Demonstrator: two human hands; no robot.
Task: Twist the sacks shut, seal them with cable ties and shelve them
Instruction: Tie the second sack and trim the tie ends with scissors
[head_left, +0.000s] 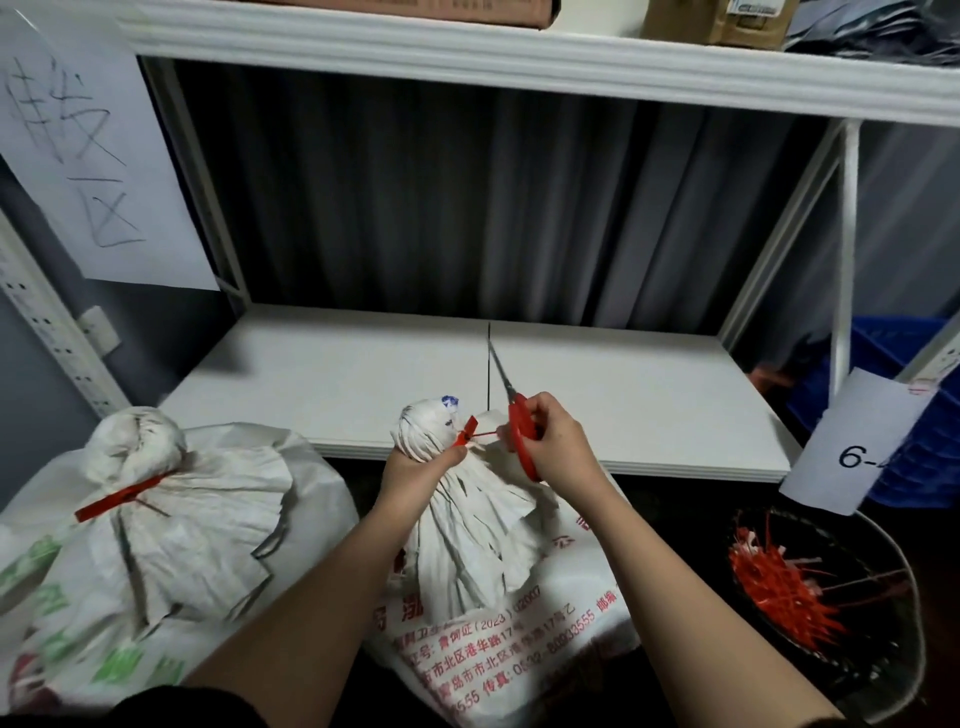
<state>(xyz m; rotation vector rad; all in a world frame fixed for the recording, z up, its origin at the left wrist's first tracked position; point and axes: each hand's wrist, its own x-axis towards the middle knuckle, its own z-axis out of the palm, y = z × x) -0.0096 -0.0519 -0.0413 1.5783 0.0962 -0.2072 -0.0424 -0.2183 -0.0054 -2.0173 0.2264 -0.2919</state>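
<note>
A white woven sack (488, 582) with red print stands in front of me, its top twisted into a neck. My left hand (415, 470) grips that neck just under the bunched top. A red cable tie (470, 432) is cinched round the neck, with its tail sticking out to the right. My right hand (556, 441) holds red-handled scissors (519, 431), blades pointing up and away over the shelf. The tie's tail reaches to the scissors. A second sack (150, 561) at the left is tied shut with a red cable tie (122, 496).
A white shelf board (363, 379) lies just behind the sacks, with another shelf (519, 62) above it holding cardboard boxes. A black bin (831, 597) with several red tie offcuts is at the lower right. Blue crates (898, 364) stand at the right, paper signs hang left and right.
</note>
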